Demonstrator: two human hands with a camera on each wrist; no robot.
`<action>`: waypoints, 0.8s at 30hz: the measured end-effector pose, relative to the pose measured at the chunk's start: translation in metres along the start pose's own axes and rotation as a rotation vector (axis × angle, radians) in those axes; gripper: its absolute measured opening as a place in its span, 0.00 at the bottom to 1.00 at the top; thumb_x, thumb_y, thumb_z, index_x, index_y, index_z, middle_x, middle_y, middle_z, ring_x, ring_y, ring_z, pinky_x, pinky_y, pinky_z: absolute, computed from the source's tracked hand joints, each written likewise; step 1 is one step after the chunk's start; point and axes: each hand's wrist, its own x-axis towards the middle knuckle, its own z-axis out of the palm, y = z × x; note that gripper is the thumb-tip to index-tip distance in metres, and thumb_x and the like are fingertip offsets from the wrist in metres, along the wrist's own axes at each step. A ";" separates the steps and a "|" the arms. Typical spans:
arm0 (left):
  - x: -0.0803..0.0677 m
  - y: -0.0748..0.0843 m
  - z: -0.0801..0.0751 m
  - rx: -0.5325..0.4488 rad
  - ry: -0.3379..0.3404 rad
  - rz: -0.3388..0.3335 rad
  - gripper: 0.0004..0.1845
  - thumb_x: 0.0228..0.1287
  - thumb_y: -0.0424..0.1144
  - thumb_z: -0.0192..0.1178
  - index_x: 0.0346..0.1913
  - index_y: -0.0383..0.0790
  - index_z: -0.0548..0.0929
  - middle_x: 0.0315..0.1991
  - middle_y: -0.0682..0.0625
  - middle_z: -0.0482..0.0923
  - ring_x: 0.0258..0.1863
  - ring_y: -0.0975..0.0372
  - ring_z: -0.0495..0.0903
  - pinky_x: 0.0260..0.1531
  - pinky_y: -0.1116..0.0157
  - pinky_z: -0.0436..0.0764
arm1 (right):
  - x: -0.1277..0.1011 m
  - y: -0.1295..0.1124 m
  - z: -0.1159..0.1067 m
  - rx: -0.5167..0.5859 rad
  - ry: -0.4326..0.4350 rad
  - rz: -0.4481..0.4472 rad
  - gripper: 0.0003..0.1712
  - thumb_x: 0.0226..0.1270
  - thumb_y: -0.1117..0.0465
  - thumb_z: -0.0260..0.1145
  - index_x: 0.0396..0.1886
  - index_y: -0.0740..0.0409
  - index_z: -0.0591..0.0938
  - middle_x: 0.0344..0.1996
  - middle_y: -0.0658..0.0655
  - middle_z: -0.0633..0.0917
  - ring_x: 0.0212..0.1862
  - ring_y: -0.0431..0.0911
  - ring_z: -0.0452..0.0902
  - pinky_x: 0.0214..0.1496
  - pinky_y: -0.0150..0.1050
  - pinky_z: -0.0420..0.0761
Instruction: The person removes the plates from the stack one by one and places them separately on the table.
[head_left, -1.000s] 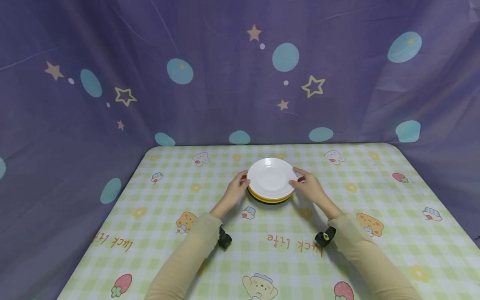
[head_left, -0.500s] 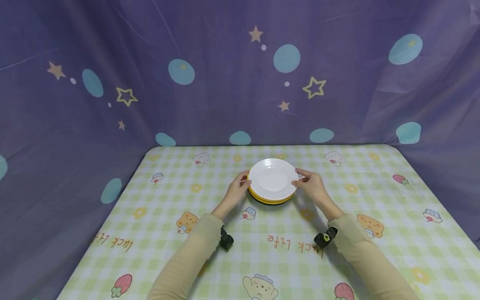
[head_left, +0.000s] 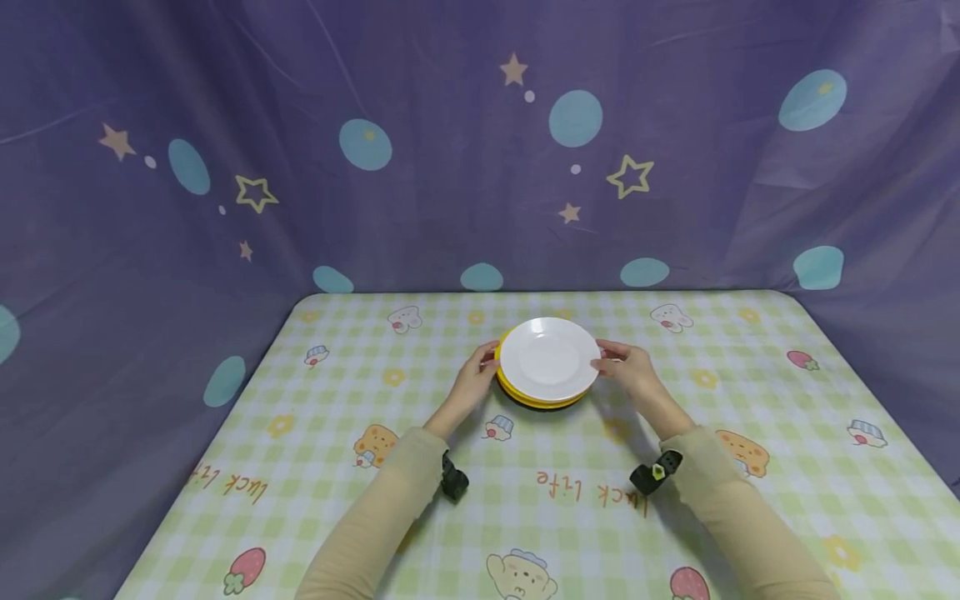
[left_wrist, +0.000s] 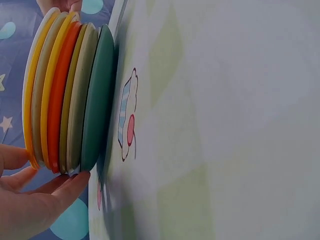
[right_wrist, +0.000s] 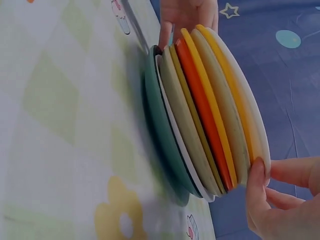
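Observation:
A stack of round plates (left_wrist: 59, 100) stands on the table, its rims green, cream, olive, orange and yellow. On top lies a white plate (head_left: 551, 358), off-centre to the right, baring a yellow plate (head_left: 501, 371) at the left. My right hand (head_left: 637, 375) pinches the white plate's right edge; in the right wrist view the fingers (right_wrist: 257, 175) are at its rim. My left hand (head_left: 471, 383) holds the left side of the stack. In the left wrist view its thumb is by the upper yellow rim and its fingers (left_wrist: 75, 187) reach the green bottom plate (left_wrist: 100, 100).
A green-and-white checked tablecloth (head_left: 300, 533) with printed cartoons covers the table. A purple curtain (head_left: 450, 208) with stars and blue ovals hangs behind and at the sides. Black wrist cameras (head_left: 453, 479) are strapped on both wrists.
My right hand has moved right, sliding the white plate the same way over the stack, so more yellow shows at the left. The left hand has stayed nearly still.

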 end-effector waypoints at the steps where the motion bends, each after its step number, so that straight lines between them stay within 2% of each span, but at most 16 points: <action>1: 0.000 0.000 0.000 0.004 0.001 0.001 0.21 0.66 0.32 0.44 0.62 0.36 0.64 0.55 0.37 0.69 0.52 0.51 0.70 0.50 0.61 0.73 | 0.000 -0.001 0.000 0.014 -0.003 0.003 0.28 0.57 0.72 0.57 0.59 0.71 0.66 0.34 0.54 0.72 0.28 0.33 0.72 0.37 0.27 0.79; 5: 0.001 0.000 0.000 0.005 0.002 -0.007 0.21 0.66 0.32 0.43 0.62 0.36 0.63 0.55 0.37 0.68 0.54 0.51 0.69 0.53 0.59 0.71 | -0.004 -0.004 -0.003 0.067 -0.025 0.016 0.27 0.58 0.73 0.56 0.60 0.72 0.64 0.34 0.55 0.73 0.26 0.34 0.74 0.35 0.27 0.79; 10: 0.001 0.001 0.001 -0.019 0.001 -0.040 0.21 0.66 0.31 0.42 0.63 0.37 0.62 0.56 0.38 0.67 0.53 0.51 0.69 0.50 0.60 0.73 | -0.006 -0.006 -0.006 0.065 -0.048 0.030 0.28 0.61 0.71 0.54 0.61 0.70 0.62 0.36 0.55 0.71 0.26 0.33 0.74 0.34 0.28 0.79; 15: 0.001 0.002 0.001 -0.056 -0.007 -0.059 0.22 0.67 0.31 0.42 0.63 0.36 0.62 0.55 0.37 0.67 0.52 0.51 0.70 0.47 0.61 0.76 | -0.006 -0.006 -0.010 0.072 -0.034 0.029 0.27 0.61 0.72 0.54 0.62 0.70 0.62 0.35 0.54 0.69 0.24 0.33 0.72 0.32 0.26 0.79; 18: -0.006 0.016 -0.002 -0.086 -0.014 -0.065 0.21 0.67 0.30 0.42 0.63 0.33 0.61 0.55 0.35 0.66 0.51 0.49 0.70 0.47 0.58 0.76 | -0.005 -0.005 -0.014 0.065 -0.034 0.011 0.28 0.61 0.72 0.53 0.62 0.70 0.61 0.36 0.54 0.69 0.24 0.33 0.72 0.30 0.25 0.79; 22: -0.006 0.016 -0.001 -0.093 -0.008 -0.074 0.21 0.67 0.30 0.42 0.63 0.34 0.62 0.55 0.35 0.66 0.51 0.49 0.70 0.47 0.59 0.76 | -0.005 -0.003 -0.022 0.055 -0.039 -0.003 0.28 0.62 0.71 0.52 0.62 0.69 0.61 0.36 0.53 0.68 0.24 0.33 0.72 0.30 0.24 0.78; 24: -0.001 0.007 0.001 -0.088 -0.002 -0.074 0.21 0.67 0.31 0.42 0.63 0.37 0.62 0.56 0.37 0.67 0.51 0.50 0.71 0.47 0.60 0.76 | -0.005 -0.003 -0.026 0.056 -0.044 -0.002 0.28 0.62 0.70 0.53 0.63 0.69 0.60 0.36 0.53 0.68 0.25 0.32 0.72 0.30 0.24 0.78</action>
